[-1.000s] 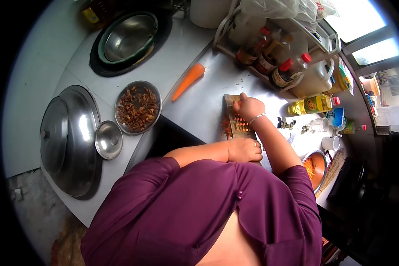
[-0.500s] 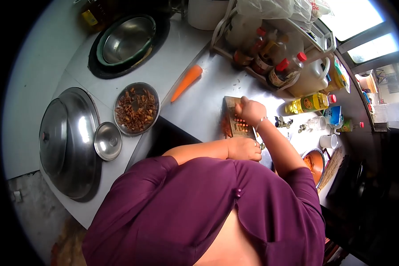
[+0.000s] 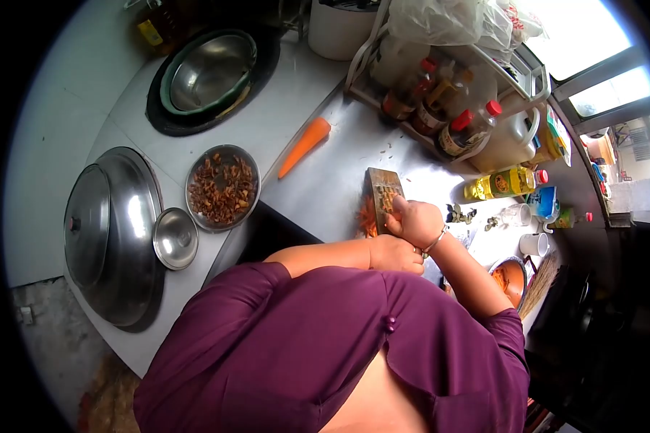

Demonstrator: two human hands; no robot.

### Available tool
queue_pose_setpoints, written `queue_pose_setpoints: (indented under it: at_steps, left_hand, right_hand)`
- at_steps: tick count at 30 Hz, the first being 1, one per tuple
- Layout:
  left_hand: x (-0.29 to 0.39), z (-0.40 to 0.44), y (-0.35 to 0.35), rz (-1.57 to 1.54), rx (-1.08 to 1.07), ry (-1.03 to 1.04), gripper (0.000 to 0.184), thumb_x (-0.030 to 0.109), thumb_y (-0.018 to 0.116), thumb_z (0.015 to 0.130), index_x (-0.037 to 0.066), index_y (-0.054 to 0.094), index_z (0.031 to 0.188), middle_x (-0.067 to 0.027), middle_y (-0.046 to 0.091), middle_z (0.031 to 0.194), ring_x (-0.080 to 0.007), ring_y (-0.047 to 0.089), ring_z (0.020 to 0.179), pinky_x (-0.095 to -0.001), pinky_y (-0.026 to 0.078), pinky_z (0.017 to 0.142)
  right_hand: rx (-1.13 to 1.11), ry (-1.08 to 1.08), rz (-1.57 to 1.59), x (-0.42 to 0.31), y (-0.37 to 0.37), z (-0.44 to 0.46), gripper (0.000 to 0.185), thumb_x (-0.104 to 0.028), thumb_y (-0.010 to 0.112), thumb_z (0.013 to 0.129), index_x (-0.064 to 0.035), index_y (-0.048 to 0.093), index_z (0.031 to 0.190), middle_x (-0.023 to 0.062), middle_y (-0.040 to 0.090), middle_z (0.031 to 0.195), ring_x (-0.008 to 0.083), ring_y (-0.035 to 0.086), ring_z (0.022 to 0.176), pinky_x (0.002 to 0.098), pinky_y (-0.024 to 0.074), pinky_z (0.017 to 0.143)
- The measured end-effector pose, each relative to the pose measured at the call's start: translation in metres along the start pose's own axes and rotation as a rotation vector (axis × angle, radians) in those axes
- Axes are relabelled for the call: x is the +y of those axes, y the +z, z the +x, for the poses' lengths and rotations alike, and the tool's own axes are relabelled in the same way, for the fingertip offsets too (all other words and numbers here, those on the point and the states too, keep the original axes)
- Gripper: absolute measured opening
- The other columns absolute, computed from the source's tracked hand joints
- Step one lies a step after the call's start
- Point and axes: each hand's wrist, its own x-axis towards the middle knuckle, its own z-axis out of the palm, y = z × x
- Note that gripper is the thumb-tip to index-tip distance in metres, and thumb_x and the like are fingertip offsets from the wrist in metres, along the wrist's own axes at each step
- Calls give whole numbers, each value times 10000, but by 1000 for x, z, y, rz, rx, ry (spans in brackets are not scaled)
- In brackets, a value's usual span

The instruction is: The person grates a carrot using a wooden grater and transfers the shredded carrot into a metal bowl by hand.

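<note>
A flat grater (image 3: 387, 180) lies slanted on the counter, its holes dotted with orange. My left hand (image 3: 396, 255) is closed around its near end. On the lower part of the grater's face presses my right hand (image 3: 416, 222), fingers curled and a bracelet at the wrist. Whatever sits under those fingers is hidden. Shredded carrot (image 3: 367, 216) heaps up along the grater's left side. A whole peeled carrot (image 3: 305, 147) rests apart, farther up the counter.
To the left stand a bowl of brown chopped pieces (image 3: 222, 189), a small steel bowl (image 3: 175, 239) and a large lidded pan (image 3: 115, 238). A rack of bottles (image 3: 440, 108) is at the back. An oil bottle (image 3: 504, 183) and a white cup (image 3: 534, 245) are on the right.
My right hand has slid down the grater, from near its far end to close beside my left hand. The left hand stays at the near end.
</note>
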Motion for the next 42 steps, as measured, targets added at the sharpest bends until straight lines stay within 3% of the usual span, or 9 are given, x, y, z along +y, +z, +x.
queue_pose_setpoints:
  at_steps: [8, 11, 14, 15, 21, 24, 32, 37, 42]
  left_hand:
    - [-5, 8, -6, -35, -113, -116, 171, 239, 529, 829, 89, 593, 879, -81, 614, 884, -268, 618, 894, -382, 531, 748]
    - [-1, 12, 0, -34, -150, -17, 165, 232, 531, 830, 88, 592, 881, -80, 616, 890, -270, 618, 897, -381, 534, 752]
    - [7, 8, -12, -12, -64, -76, 141, 230, 542, 811, 92, 570, 815, -59, 603, 845, -252, 608, 885, -365, 528, 734]
    - [6, 7, -14, -41, -17, -87, 147, 243, 558, 787, 97, 569, 794, -53, 591, 823, -247, 597, 888, -367, 527, 717]
    - [1, 5, -10, -33, -49, -121, 137, 230, 570, 788, 95, 557, 806, -36, 587, 822, -239, 596, 885, -349, 524, 725]
    - [-2, 3, -4, -40, -118, -99, 140, 244, 540, 839, 112, 584, 854, -43, 610, 857, -237, 622, 876, -358, 530, 761]
    - [0, 6, -7, -46, -108, -148, 159, 232, 543, 816, 104, 606, 886, -60, 626, 874, -254, 618, 868, -367, 513, 787]
    - [-10, 2, -14, -18, -179, -209, 338, 315, 649, 675, 68, 601, 901, -85, 615, 911, -275, 591, 899, -389, 499, 778]
    - [-4, 5, -18, -13, -163, -191, 256, 277, 605, 749, 74, 620, 904, -85, 628, 899, -275, 610, 898, -388, 514, 786]
  right_hand:
    - [-52, 226, -68, 28, 26, 83, 445, -467, 468, 919, -59, 559, 1074, 150, 702, 824, 358, 673, 782, 456, 526, 706]
    - [-57, 298, -53, 44, 37, 97, 488, -464, 450, 916, -59, 580, 1155, 170, 708, 943, 354, 672, 896, 449, 521, 792]
    - [-140, 451, 108, 72, 39, 107, 531, -470, 463, 902, -64, 604, 1215, 197, 671, 1126, 333, 633, 1065, 417, 477, 933]
    - [-72, 398, 197, 71, 36, 101, 512, -483, 487, 906, -33, 641, 1096, 209, 687, 1039, 371, 646, 992, 413, 485, 885]
    - [12, 41, 65, 25, 15, 27, 366, -435, 470, 941, -83, 569, 935, 156, 670, 722, 377, 647, 694, 480, 503, 656]
    - [73, -51, -52, 4, 1, 1, 306, -379, 460, 945, -88, 545, 902, 147, 654, 667, 354, 638, 617, 476, 505, 597]
    - [79, 127, -138, 18, 23, 62, 335, -333, 392, 968, -80, 598, 891, 141, 676, 692, 342, 659, 638, 463, 515, 593]
    - [107, 119, -80, 15, 25, 79, 335, -340, 396, 963, -93, 623, 966, 162, 680, 740, 364, 656, 685, 471, 521, 642]
    - [94, 167, -61, 20, 30, 95, 395, -373, 379, 977, -85, 648, 956, 163, 696, 839, 364, 661, 790, 467, 519, 717]
